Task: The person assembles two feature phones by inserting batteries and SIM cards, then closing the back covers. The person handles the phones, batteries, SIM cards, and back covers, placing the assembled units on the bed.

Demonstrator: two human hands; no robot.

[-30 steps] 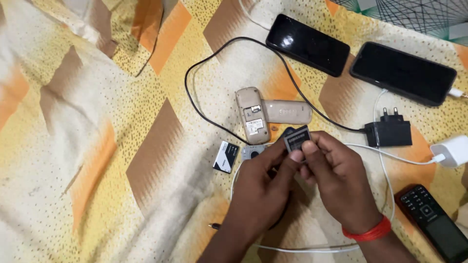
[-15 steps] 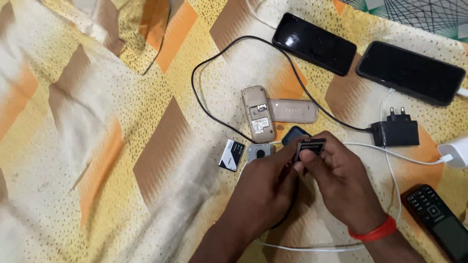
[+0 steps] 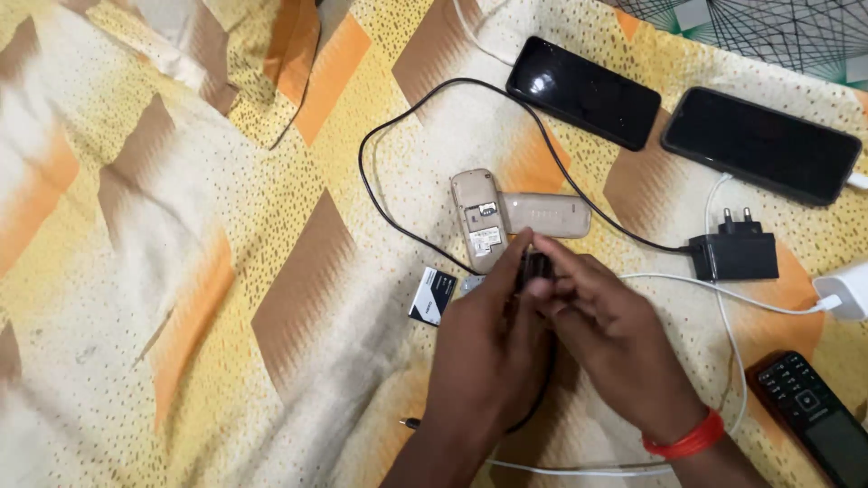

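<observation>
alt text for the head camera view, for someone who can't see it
Two bare hands, left hand and right hand, pinch a small dark object over a yellow-and-orange patterned cloth. Just beyond lies an opened beige phone with its back cover off; two black smartphones, chargers and cables lie around.

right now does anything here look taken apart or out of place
Yes. The small beige phone lies face down on the bedsheet with its back off and its inner compartment exposed; the beige cover lies beside it. Both hands, left hand and right hand, pinch a small dark part.
</observation>
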